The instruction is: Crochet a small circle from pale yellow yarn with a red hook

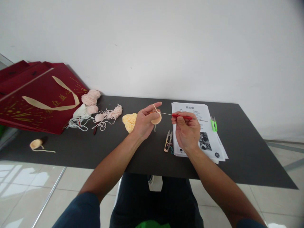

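My left hand (143,123) pinches a small round pale-yellow crochet piece (156,119) between thumb and fingers. A strand of yarn loops over its raised index finger. In my right hand (188,130) is a crochet hook (182,117) with a red handle, held level. Its thin metal shaft points left and reaches the upper edge of the piece; whether the tip sits in a stitch is too small to tell. Just behind my left hand lies a yellow yarn ball (129,122). Printed sheets (190,107) lie under my right hand.
Thread snips (168,141) lie beside the sheets, and green-handled snips (214,124) rest at their right edge. Pink yarn (91,97) and white yarn (80,112) sit by a dark red gift bag (45,104). A small cup-shaped crochet piece (36,144) is on the table's left.
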Available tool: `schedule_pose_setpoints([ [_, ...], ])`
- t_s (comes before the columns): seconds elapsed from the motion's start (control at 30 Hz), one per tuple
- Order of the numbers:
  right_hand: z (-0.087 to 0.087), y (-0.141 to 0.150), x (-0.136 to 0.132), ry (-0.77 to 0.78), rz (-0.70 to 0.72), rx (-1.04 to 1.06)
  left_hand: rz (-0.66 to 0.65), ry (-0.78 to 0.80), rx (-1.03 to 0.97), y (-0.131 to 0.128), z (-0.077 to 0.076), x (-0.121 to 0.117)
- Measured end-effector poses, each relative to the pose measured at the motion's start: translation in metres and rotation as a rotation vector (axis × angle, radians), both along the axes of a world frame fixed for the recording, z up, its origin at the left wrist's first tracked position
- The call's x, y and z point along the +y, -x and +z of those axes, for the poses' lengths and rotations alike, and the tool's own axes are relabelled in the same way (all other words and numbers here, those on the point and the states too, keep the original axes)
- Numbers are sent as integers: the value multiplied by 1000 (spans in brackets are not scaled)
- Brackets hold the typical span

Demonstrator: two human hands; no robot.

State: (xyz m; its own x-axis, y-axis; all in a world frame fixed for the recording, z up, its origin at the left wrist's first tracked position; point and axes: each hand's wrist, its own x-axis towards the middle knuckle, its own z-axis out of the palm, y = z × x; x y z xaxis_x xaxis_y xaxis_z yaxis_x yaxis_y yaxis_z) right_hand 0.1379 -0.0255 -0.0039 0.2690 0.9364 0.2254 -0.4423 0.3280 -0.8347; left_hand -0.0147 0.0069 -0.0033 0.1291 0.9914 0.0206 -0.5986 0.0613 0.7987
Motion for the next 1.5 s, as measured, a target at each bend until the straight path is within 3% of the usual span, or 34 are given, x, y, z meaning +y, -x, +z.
schedule_pose_setpoints([
  [0.27,-2,-2,-3,-80,-46,-113,-6,-31,53,3,2,1],
  [0.87,2,-10,-5,-72,88,-109,-272,25,79,16,7,6],
  [1.27,2,-13,5,140,290,103,-353,45,-2,19,6,7],
  [1.37,-1,-14,6,196,332,157,-306,-1,39,20,4,7],
  [1.5,-4,-10,6,240,300,207,-144,-102,171,16,1,4],
])
